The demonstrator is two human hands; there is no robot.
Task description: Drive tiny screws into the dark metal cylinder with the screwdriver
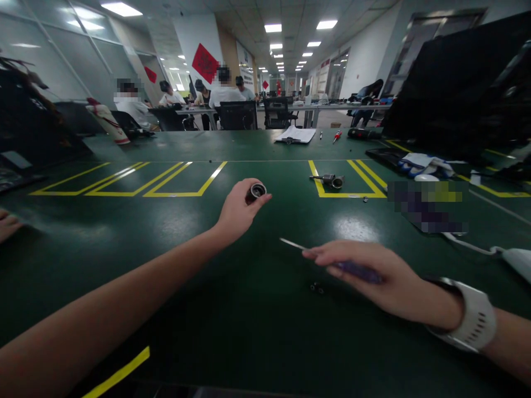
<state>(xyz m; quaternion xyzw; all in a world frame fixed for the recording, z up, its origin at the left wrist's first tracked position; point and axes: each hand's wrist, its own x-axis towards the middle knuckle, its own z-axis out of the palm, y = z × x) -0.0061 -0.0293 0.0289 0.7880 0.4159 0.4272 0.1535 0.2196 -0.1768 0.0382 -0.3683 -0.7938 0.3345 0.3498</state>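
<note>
Fitting (pixel 256 192) pinched by left hand (pixel 236 213) fingers at twelve o'clock; right hand (pixel 390 293) fingers closed round screwdriver (pixel 354 270), tip toward ten o'clock. A steady fitting probably helps alignment.

Green table (pixel 124 232); metal fitting (pixel 333 179), papers (pixel 295 135), gloves (pixel 423 163) lie on it.

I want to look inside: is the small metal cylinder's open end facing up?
Facing up, tilted toward the camera: the cylinder in the left hand shows its hollow mouth.
</note>
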